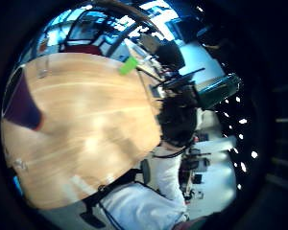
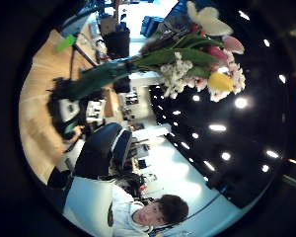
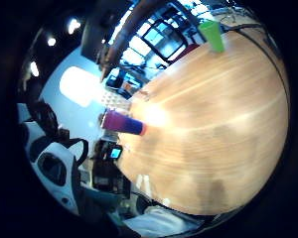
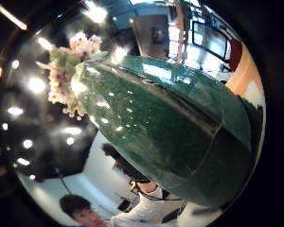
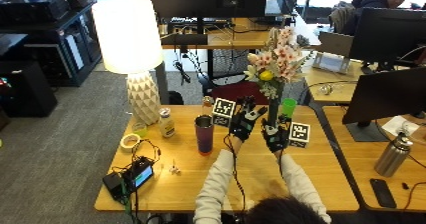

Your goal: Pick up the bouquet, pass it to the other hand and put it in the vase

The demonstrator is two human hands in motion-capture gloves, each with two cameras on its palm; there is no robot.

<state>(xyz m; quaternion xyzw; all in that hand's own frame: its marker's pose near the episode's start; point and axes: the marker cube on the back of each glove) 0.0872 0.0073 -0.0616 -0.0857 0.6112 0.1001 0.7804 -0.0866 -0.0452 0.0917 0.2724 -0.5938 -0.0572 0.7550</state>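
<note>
The bouquet (image 5: 276, 64), pink, white and yellow flowers over a dark green wrapped stem, stands upright above the table's far edge. My right hand (image 5: 275, 135) grips the lower stem; the green wrap (image 4: 170, 118) fills the right thumb side palm view. My left hand (image 5: 244, 121) is raised just left of the stem, fingers straight and spread, holding nothing. From the left thumb side palm view the bouquet (image 2: 197, 64) is seen apart from that palm, with the right hand (image 2: 64, 106) at the stem's end. The vase (image 5: 204, 134), a purple tumbler with an orange base, stands upright on the table left of both hands (image 1: 21, 103) (image 3: 123, 123).
A green cup (image 5: 288, 106) stands behind the right hand. A white lamp (image 5: 133, 49), a small bottle (image 5: 166, 123), a tape roll (image 5: 130, 141) and a black device with cables (image 5: 130, 176) occupy the wooden table's (image 5: 319, 179) left side. Monitors stand at the right.
</note>
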